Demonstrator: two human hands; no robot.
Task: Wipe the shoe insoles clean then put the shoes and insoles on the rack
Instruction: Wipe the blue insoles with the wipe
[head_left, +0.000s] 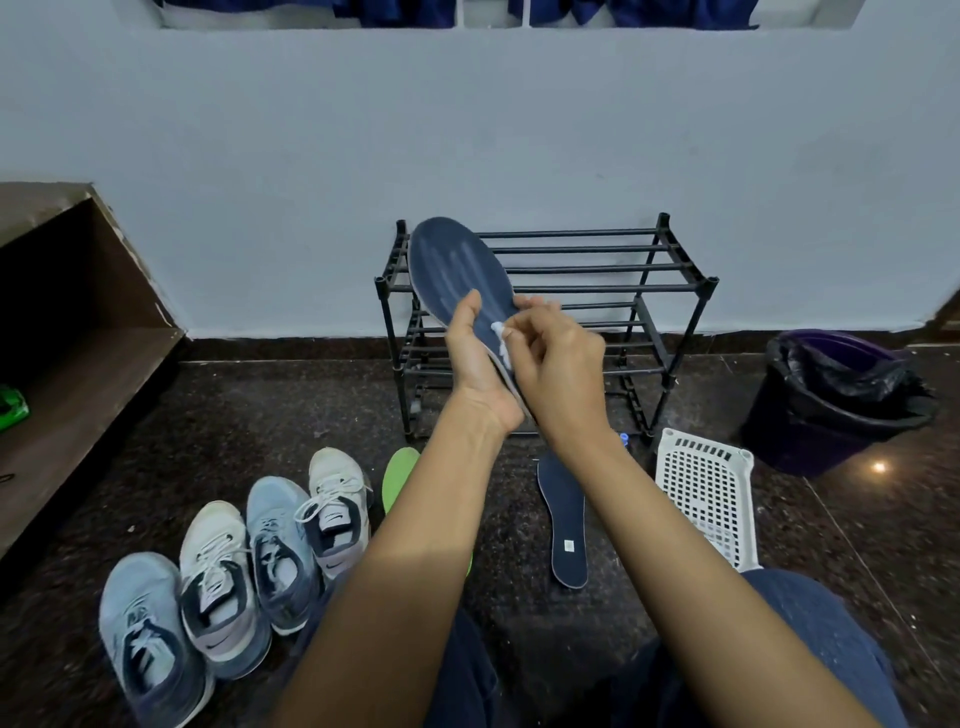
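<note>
Head view. The left hand (475, 358) grips the navy insole (457, 265) at its heel end: palm under it, thumb lying up along the near edge, the remaining fingers hidden behind. The insole is held up tilted, toe end pointing away and up, in front of the top tier of the black rack (597, 270). Pale streaks show on the insole's upper face.

The right hand (558, 364) has its fingers curled tight, pinching a small white wipe (501, 338). The wipe touches the insole near the middle, just beside the left thumb.

On the dark floor (234, 415): a second navy insole (563, 519) lies flat between the forearms and a white basket (701, 493). A green insole (397, 475) is partly hidden by the left forearm. Four shoes stand side by side to the left: a blue shoe (150, 639), a white shoe (218, 587), another blue one (280, 551), another white one (337, 514).

A dark bin (831, 400) with a black liner stands right of the rack. The rack stands against the pale wall (467, 130), nothing on its visible bars.
</note>
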